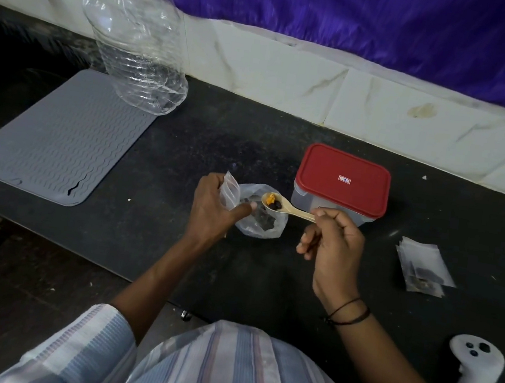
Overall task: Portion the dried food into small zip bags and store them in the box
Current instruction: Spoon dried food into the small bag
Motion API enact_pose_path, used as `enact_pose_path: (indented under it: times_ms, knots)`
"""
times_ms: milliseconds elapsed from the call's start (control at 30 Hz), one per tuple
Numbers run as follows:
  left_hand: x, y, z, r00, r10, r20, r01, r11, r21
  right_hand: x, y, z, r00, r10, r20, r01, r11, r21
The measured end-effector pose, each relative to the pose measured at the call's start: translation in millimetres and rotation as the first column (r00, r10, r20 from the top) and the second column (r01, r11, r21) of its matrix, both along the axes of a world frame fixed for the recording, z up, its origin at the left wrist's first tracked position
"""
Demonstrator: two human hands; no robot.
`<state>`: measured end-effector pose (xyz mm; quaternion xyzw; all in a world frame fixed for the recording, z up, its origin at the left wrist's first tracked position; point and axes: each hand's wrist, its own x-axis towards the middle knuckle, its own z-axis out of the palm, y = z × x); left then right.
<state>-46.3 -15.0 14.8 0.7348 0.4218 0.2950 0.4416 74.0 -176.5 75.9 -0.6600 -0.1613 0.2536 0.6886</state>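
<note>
Left hand (215, 206): grip closed on a small clear zip bag (229, 193), pinched between thumb and fingers and held above the counter (186, 152); whether its mouth is open cannot be told.
Right hand (334, 248): fingers curled round the handle of a pale spoon (287, 208), its bowl level and turned toward the zip bag.
Dried food (273, 202): one orange piece and a few dark pieces lie in the spoon bowl; more dark pieces sit in the loose plastic bag (260, 220) on the counter, beneath the spoon.
Box (342, 182): clear body, red lid on, standing just behind the spoon.
Filled bags (425, 269): a few flat zip bags with dark contents, overlapping on the counter, right of the right hand.
Handling, zip bag: judged thin, limp and slippery; best held near the zip edge so the mouth can gape.
Handling, food: judged light and loose, apt to roll off a tilted spoon.
Handling, box: judged rigid and light; take it by the side walls, lift the lid at its rim.
Writing: a small red-and-white label on the lid centre, too small to read.
Other items: an empty clear bottle (136, 36) stands at the edge of a grey ribbed mat (59, 137).
</note>
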Motion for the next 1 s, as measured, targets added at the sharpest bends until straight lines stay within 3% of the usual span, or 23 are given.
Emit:
enact_pose_path:
  times_ms: [167, 433, 633, 700, 800, 867, 1000]
  knots:
    - [-2.2, -3.0, 10.6, 0.998, 0.040, 0.038, -0.048, 0.969, 0.244, -3.6, 2.9, 10.0, 1.000, 0.013, -0.001, -0.013, 1.000, 0.022]
    - [11.9, -13.4, 30.6, 0.991, -0.111, 0.080, 0.079, 0.940, 0.331, -4.9, 11.7, 31.5, 0.991, 0.086, 0.099, -0.093, 0.993, 0.076]
    - [16.0, -15.6, 30.0, 0.988, -0.147, 0.043, 0.121, 0.924, 0.362, -1.0, 17.3, 28.1, 0.915, 0.206, 0.346, -0.176, 0.978, -0.116]
    - [16.9, -17.6, 31.5, 0.989, -0.147, 0.013, 0.132, 0.921, 0.366, 0.9, 19.1, 30.6, 0.764, 0.346, 0.545, -0.235, 0.935, -0.265]
    - [16.6, -17.5, 29.9, 0.987, -0.162, 0.015, 0.147, 0.925, 0.351, -1.2, 22.0, 33.2, 0.268, 0.533, 0.802, -0.259, 0.842, -0.473]
    - [15.2, -16.0, 28.4, 0.986, -0.162, 0.036, 0.142, 0.936, 0.323, 0.4, 24.3, 28.0, 0.039, 0.530, 0.847, -0.243, 0.827, -0.507]
    - [8.8, -10.6, 24.5, 0.989, -0.128, 0.070, 0.107, 0.963, 0.246, 7.6, 24.0, 23.4, -0.047, 0.433, 0.900, -0.226, 0.873, -0.432]
